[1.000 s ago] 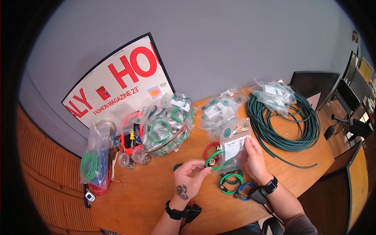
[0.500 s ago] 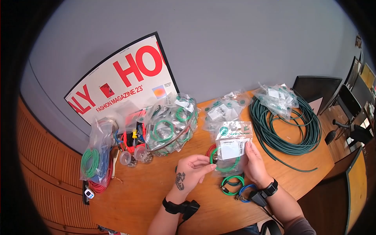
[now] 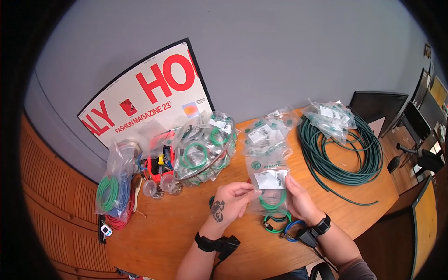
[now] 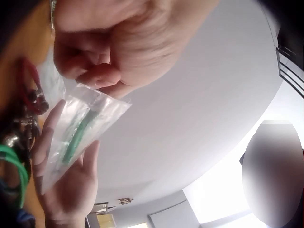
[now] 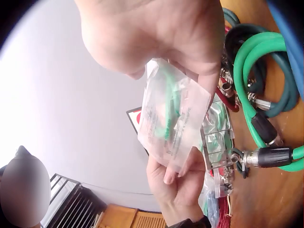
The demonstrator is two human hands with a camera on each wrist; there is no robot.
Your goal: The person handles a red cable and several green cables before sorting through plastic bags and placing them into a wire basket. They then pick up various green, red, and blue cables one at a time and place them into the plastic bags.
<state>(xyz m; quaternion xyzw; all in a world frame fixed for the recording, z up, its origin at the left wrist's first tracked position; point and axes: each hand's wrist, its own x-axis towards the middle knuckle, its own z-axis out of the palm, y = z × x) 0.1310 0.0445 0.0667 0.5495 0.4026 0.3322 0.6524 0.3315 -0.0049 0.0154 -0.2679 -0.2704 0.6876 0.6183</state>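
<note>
Between both hands is a clear plastic bag (image 3: 254, 205) with a white label (image 3: 269, 180) and printed lettering. A coiled green cable (image 3: 273, 206) lies inside it. My left hand (image 3: 227, 205) pinches the bag's left edge between thumb and fingers. On the opposite side, my right hand (image 3: 302, 201) grips the bag with the thumb at the label's edge. The right wrist view shows the green coil through the bag's clear plastic (image 5: 173, 123). Under the bag on the table, a green cable loop (image 3: 276, 228) and a blue cable loop (image 3: 294, 230) lie by my right wrist.
Bagged parts (image 3: 266, 133) lie behind my hands. A wire basket (image 3: 205, 177) of bagged green cables stands to the left, near a red container (image 3: 151, 170) of tools. At the right lies a large dark green cable coil (image 3: 305, 156). A poster (image 3: 144, 93) leans on the wall.
The green cable's connector showed beside my left fingers earlier; now the coil sits within the bag. The bag has turned upright, label facing me, and come lower. My left hand has moved to its edge.
</note>
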